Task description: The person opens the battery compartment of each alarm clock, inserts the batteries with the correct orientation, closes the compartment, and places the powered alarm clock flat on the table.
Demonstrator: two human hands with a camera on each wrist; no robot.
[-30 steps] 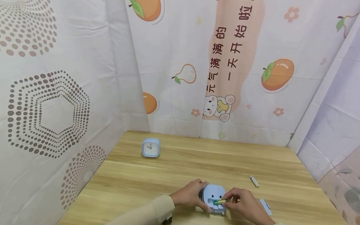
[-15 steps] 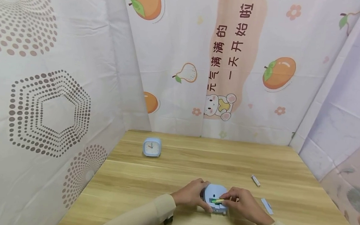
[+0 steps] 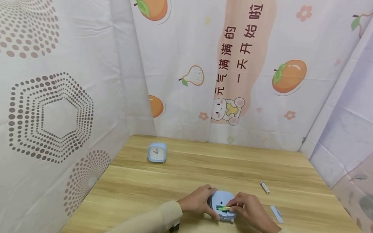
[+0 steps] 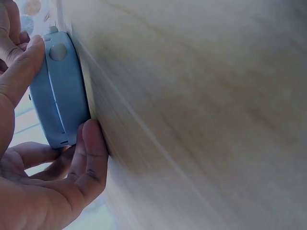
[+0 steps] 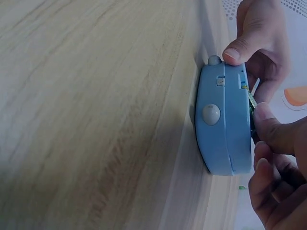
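Observation:
A light blue alarm clock (image 3: 225,196) lies back side up on the table, its battery compartment uncovered. My left hand (image 3: 198,202) grips its left side, with thumb and fingers spread around the casing, as the left wrist view of the clock (image 4: 67,91) also shows. Between the thumb and fingertips of my right hand (image 3: 252,209) is one end of a green battery (image 3: 222,208). The battery lies in the compartment opening, its right end hidden by the fingertips. In the right wrist view, a sliver of the battery (image 5: 252,101) shows at the casing's edge.
A light blue battery cover (image 3: 276,214) lies right of my right hand. Farther back is a white battery (image 3: 264,187). Another light blue clock (image 3: 157,152) stands at the table's back left. Printed curtains (image 3: 180,105) hang behind and on both sides of the table.
The green battery has shifted left and sits deeper along the compartment, with my right fingertips following it. My left hand keeps its grip on the clock.

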